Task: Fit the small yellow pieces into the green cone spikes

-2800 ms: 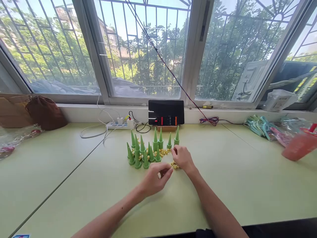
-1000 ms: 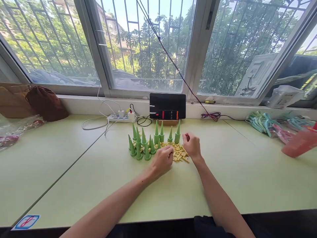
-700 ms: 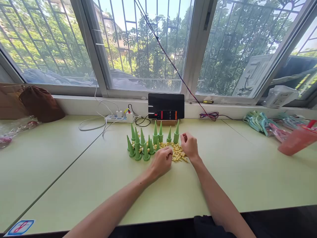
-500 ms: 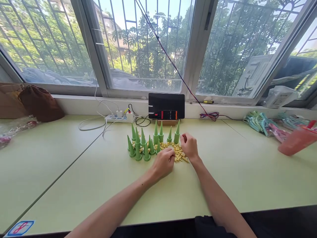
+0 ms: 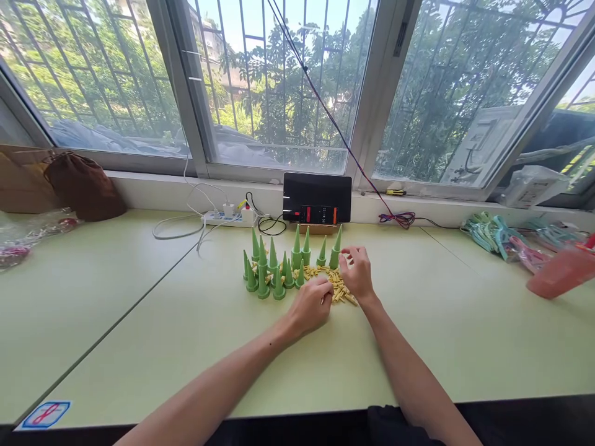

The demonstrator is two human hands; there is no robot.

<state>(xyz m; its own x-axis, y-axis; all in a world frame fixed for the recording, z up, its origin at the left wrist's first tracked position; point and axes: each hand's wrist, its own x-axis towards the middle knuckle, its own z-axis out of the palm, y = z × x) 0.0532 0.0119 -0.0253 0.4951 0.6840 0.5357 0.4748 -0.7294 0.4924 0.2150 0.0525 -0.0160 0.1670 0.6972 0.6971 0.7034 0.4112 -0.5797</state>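
Observation:
Several green cones [image 5: 279, 286] with round bases stand upright in a cluster on the table, some looking stacked on others. Small yellow stick-like pieces [image 5: 343, 292] lie in a loose pile to their right and between them. My left hand [image 5: 312, 303] rests at the pile's near left edge, its fingers curled closed; whatever they hold is hidden. Beside the tall rightmost cone [image 5: 336, 251], my right hand [image 5: 357, 274] hovers over the pile's right side. Its fingers are bent towards the thumb, and what is between them is too small to make out.
Behind the cones a black tablet [image 5: 317, 186] leans upright, a phone [image 5: 320, 215] in front of it. A power strip [image 5: 230, 218] with cables lies to the left. At the right are a red drink cup [image 5: 560, 271] and bundled teal items [image 5: 488, 232]. A brown bag [image 5: 83, 186] sits far left.
The view has shifted slightly. My right hand's fingers have loosened and lifted a little beside the rightmost cone. My left hand stays curled at the pile.

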